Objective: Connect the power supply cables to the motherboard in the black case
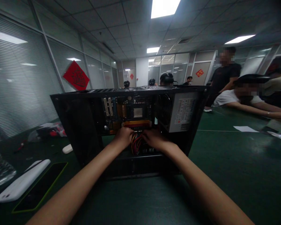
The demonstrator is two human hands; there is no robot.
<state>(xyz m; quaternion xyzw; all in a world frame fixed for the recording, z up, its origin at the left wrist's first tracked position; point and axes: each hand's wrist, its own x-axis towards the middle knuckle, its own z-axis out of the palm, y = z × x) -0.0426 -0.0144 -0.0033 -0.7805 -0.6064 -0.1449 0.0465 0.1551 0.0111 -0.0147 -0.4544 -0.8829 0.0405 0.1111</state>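
An open black computer case stands on the table in front of me, its inside facing me. My left hand reaches in below the motherboard, fingers closed at a bundle of red, yellow and black power cables. From the other side my right hand grips the same bundle, its fingertips partly hidden. Just above both hands runs an orange-red memory slot area. A silver power supply with a dark fan sits at the case's upper right. The cable ends cannot be made out.
On the green table at left lie a white phone-like object, a dark mat with a yellow-green edge and a plastic bottle. Paper lies at right. A person in a white shirt leans on the table.
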